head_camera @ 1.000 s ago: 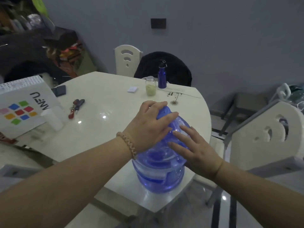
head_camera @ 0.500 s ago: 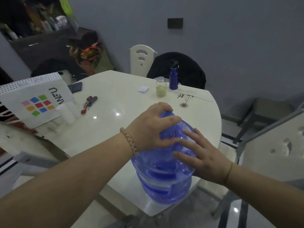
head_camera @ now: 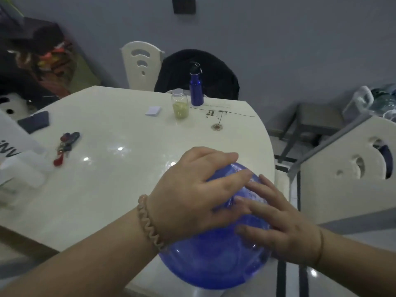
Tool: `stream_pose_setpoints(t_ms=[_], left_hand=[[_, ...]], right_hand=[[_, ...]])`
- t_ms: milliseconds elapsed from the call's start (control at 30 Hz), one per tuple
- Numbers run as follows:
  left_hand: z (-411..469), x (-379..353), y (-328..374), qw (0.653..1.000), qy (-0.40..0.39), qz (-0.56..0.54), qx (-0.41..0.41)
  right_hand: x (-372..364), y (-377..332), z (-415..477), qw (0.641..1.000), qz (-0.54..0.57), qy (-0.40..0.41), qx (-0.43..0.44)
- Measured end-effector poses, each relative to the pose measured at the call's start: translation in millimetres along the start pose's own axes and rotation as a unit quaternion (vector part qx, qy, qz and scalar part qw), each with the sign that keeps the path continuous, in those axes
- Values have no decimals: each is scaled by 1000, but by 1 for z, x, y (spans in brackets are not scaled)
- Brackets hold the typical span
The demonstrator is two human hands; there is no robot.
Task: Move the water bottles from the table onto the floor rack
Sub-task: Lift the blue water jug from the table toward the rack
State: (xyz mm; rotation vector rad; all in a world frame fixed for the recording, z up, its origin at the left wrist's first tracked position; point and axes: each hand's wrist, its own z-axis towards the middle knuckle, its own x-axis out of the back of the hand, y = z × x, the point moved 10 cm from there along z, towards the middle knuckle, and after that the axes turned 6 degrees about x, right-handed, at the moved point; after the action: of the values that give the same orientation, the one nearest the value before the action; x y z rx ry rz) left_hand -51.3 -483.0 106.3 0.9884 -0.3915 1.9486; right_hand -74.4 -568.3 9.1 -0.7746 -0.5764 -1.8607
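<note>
A large translucent blue water bottle (head_camera: pixel 211 259) stands at the near right edge of the cream table (head_camera: pixel 120 176). My left hand (head_camera: pixel 192 189), with a beaded bracelet on its wrist, wraps over the bottle's top and hides the neck. My right hand (head_camera: pixel 276 219) lies flat against the bottle's right shoulder, fingers spread. A small dark blue metal bottle (head_camera: pixel 196 86) stands upright at the table's far edge. Other water containers (head_camera: pixel 381 101) show at the far right, partly hidden behind a chair back.
On the table lie a jar of greenish powder (head_camera: pixel 180 106), a white pad (head_camera: pixel 153 110), keys (head_camera: pixel 65 146), a dark phone (head_camera: pixel 34 121) and a white box (head_camera: pixel 12 146) at the left. White chairs (head_camera: pixel 347 174) stand right and behind; a grey stool (head_camera: pixel 315 121) sits by the wall.
The camera has moved closer and looks more steeply down on the big bottle. Both hands stay on it, the left still over the top, the right slightly lower on the side.
</note>
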Motion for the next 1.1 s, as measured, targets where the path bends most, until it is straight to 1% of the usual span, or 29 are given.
stream_pose_setpoints(t_ms=[100, 233, 400, 500, 700, 867, 1100], left_hand=[[2, -3, -1, 1000, -22, -5, -17], [4, -2, -4, 1000, -4, -12, 8], [4, 2, 0, 1000, -7, -8, 17], [3, 2, 6, 1000, -21, -11, 8], [3, 3, 23, 1000, -15, -21, -17], [20, 0, 53, 997, 12, -65, -30], [69, -21, 131, 988, 22, -123, -95]], right_hand=[[2, 0, 0, 1000, -5, 3, -7], [3, 1, 1, 1000, 4, 10, -15], [0, -2, 1, 1000, -9, -15, -21], [2, -10, 0, 1000, -13, -9, -24], [11, -25, -7, 999, -17, -4, -33], [46, -33, -25, 998, -29, -36, -48], [129, -44, -74, 988, -101, -66, -92]])
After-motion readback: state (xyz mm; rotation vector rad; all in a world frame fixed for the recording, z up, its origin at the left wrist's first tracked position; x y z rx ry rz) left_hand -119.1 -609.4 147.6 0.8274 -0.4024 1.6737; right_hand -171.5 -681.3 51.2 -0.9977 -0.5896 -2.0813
